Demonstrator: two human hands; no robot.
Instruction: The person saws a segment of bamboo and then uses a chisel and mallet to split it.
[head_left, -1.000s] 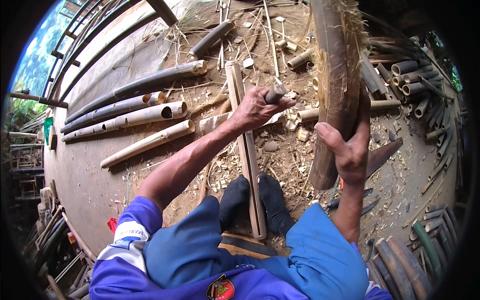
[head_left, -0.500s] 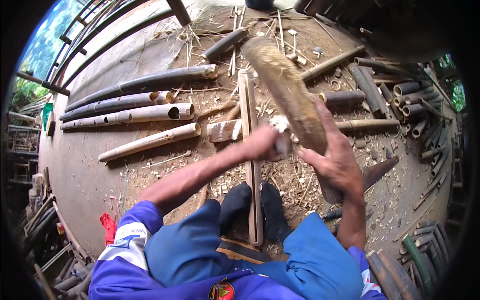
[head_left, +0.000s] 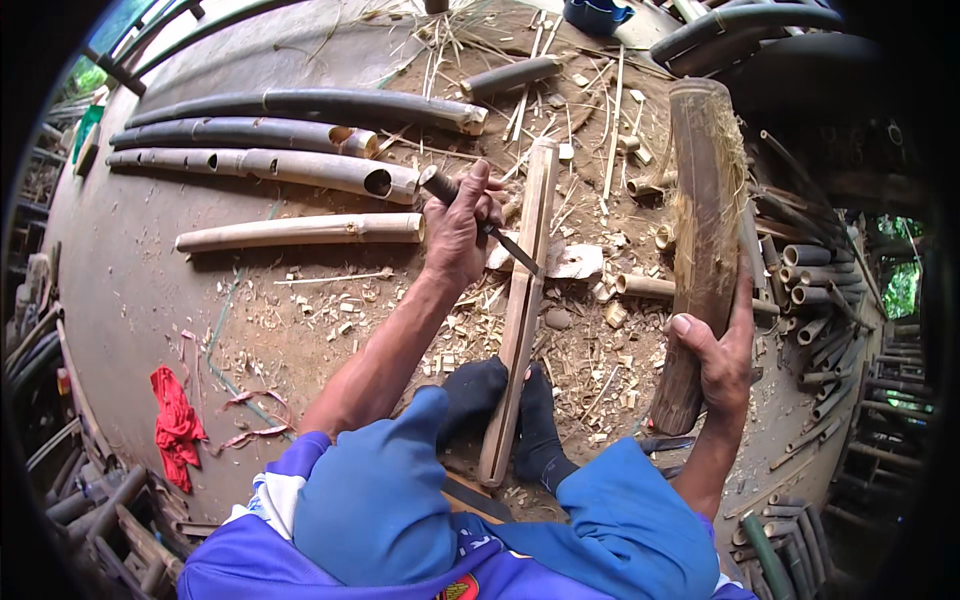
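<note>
My left hand [head_left: 462, 228] is closed round the handle of a chisel [head_left: 513, 249], whose blade slants down to the right and meets a long squared piece of wood [head_left: 524, 300]. That piece runs away from me between my two dark-socked feet [head_left: 537, 420], with a narrow groove along its near part. Its middle lies over a pale wood block [head_left: 575, 262]. My right hand [head_left: 722, 350] grips a thick, worn wooden mallet [head_left: 703, 200], its frayed side facing right. The mallet stands well to the right of the chisel, apart from it.
Several dark bamboo tubes [head_left: 270, 170] with cut holes lie at the left, near a pale pole [head_left: 300, 233]. A red cloth [head_left: 177, 428] lies on the floor. Wood chips [head_left: 600, 370] litter the ground. Stacked bamboo [head_left: 820, 275] fills the right side; a blue container [head_left: 598, 16] stands far back.
The mallet has swung from the middle out to the right and more upright. My left hand has moved left, bringing the chisel into clear sight. The whole view has shifted.
</note>
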